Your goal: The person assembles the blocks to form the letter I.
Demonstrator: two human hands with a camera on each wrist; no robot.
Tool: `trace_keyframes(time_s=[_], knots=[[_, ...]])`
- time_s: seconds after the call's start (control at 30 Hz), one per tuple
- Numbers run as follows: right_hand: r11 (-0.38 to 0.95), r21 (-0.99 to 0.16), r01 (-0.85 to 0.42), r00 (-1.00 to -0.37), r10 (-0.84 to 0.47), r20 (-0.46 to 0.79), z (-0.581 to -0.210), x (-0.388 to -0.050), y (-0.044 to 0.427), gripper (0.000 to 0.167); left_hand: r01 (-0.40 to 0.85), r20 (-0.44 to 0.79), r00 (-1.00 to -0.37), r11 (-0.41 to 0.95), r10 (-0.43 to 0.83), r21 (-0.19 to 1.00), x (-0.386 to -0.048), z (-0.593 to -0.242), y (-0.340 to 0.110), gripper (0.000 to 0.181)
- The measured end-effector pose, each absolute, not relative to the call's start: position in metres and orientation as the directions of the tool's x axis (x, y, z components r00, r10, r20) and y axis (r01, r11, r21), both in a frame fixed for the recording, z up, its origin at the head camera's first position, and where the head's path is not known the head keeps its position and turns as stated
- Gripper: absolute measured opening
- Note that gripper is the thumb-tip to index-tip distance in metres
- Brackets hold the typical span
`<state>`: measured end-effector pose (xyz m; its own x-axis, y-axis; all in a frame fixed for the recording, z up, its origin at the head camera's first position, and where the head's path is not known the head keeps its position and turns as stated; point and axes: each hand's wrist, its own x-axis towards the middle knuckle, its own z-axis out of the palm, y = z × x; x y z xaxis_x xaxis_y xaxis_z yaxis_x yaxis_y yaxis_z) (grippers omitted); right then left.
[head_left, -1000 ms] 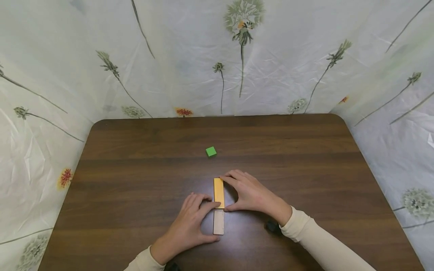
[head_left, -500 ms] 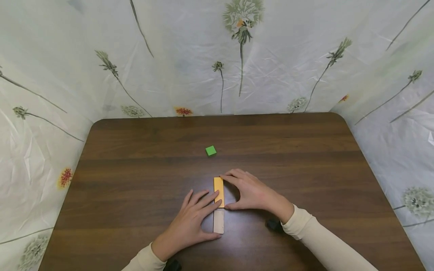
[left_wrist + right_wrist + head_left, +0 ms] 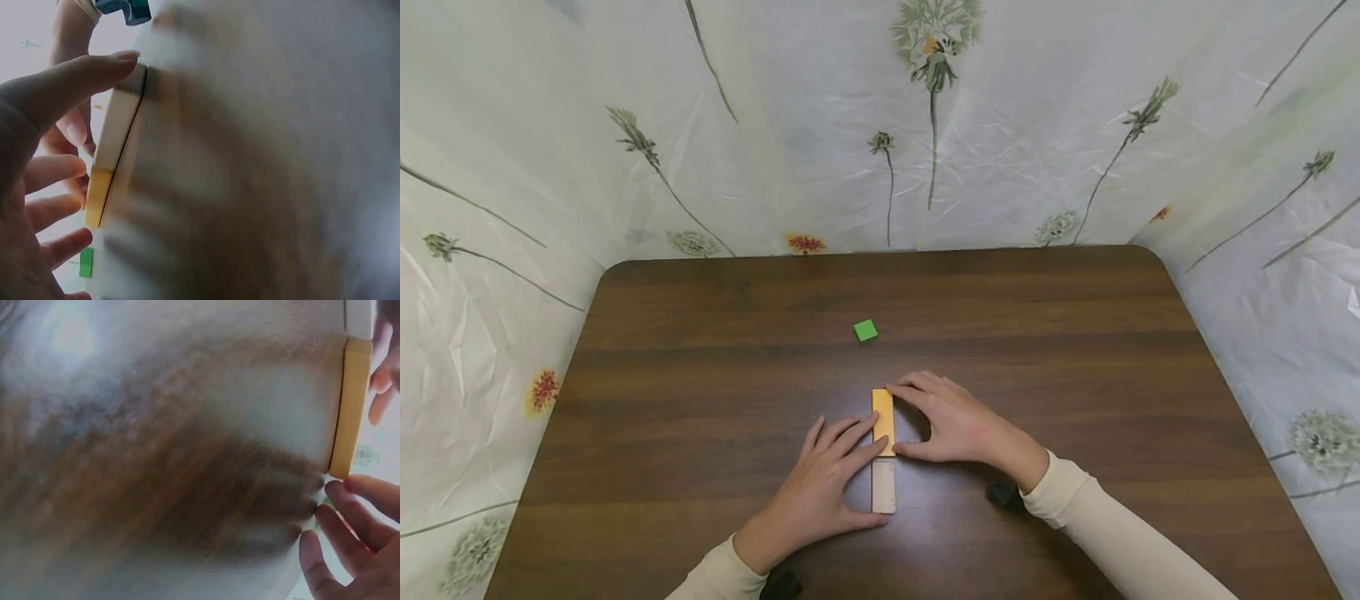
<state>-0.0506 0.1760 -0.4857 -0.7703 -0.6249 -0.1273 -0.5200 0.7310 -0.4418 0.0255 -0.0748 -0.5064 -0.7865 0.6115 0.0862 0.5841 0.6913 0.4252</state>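
Observation:
Two flat wooden blocks lie end to end on the dark table in the head view, a yellow block [image 3: 883, 422] farther off and a pale block [image 3: 883, 487] nearer. My left hand [image 3: 811, 493] spreads over them from the left. Its thumb touches the pale block's near end, and its straight index and middle fingertips reach the yellow block. From the right, my right hand [image 3: 962, 425] brackets the yellow block, index finger at the far end and thumb at the right side near the seam. In the right wrist view, the index finger meets the yellow block's end [image 3: 351, 419].
A small green block [image 3: 865, 332] lies farther back on the brown wooden table [image 3: 700, 333]. A pale sheet [image 3: 820, 125] printed with flowers hangs around the back and sides. Dark wrist devices, such as the right one [image 3: 1003, 495], sit under the wrists.
My left fingers have straightened and spread over the yellow block. The right thumb has slipped from the yellow block's near corner to its right side. Both blocks stay in line.

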Motion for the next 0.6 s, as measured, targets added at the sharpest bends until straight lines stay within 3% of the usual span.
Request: trace_keyframes(time_s=[0.37, 0.6], knots=[[0.729, -0.439, -0.525, -0.767, -0.629, -0.128, -0.4852, -0.0499, 0.1764, 0.081, 0.576, 0.078, -0.79, 0.691, 0.609, 0.436, 0.0231, -0.5069, -0.0771, 0.097], [0.731, -0.434, -0.527, -0.767, -0.629, -0.128, -0.486, -0.0493, 0.1763, 0.081, 0.545, 0.057, -0.81, 0.715, 0.583, 0.438, 0.0218, -0.5055, -0.0769, 0.109]])
